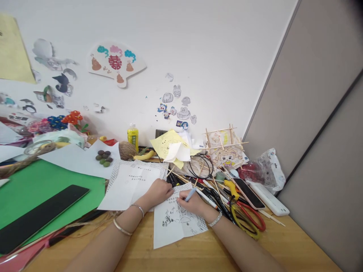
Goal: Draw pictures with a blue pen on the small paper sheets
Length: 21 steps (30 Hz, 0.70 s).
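My right hand (193,204) is closed around a light blue pen (190,194), whose lower end points down at a white sheet (170,234) with handwriting, ink drawings and a lattice-patterned edge. Curled at the top left of that sheet is my left hand (159,193); its fingertips are turned away, so what they hold, if anything, is hidden. Under my left wrist lies a second sheet (121,189) with a few written lines and crosshatched corners, partly beneath the first.
Pens and sticks crowd the right side, with scissors (262,219), a phone (248,193) and a white power bank (269,199). A stick frame (224,143) and yellow-capped bottle (132,136) stand behind. At left, a black slab (45,217) lies on green card (62,181).
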{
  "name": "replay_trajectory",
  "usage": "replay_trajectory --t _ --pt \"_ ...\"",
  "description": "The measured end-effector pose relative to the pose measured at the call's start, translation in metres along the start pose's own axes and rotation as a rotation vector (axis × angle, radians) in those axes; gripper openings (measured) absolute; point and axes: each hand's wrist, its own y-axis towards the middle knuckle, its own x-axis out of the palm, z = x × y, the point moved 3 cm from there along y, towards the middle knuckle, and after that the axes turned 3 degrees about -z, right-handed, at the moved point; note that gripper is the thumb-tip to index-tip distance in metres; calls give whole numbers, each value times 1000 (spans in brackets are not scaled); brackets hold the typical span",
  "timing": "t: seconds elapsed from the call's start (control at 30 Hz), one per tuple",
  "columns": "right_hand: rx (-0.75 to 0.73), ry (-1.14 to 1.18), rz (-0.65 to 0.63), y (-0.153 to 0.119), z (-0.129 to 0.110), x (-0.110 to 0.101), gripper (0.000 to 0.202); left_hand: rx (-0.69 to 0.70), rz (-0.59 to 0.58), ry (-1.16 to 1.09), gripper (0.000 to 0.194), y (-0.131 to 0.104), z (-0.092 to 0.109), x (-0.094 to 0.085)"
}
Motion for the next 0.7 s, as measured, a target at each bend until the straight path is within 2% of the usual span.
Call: replay_trajectory --t 0.7 --pt "-25 -54 41 2 6 2 30 -6 4 -26 36 0 0 -2"
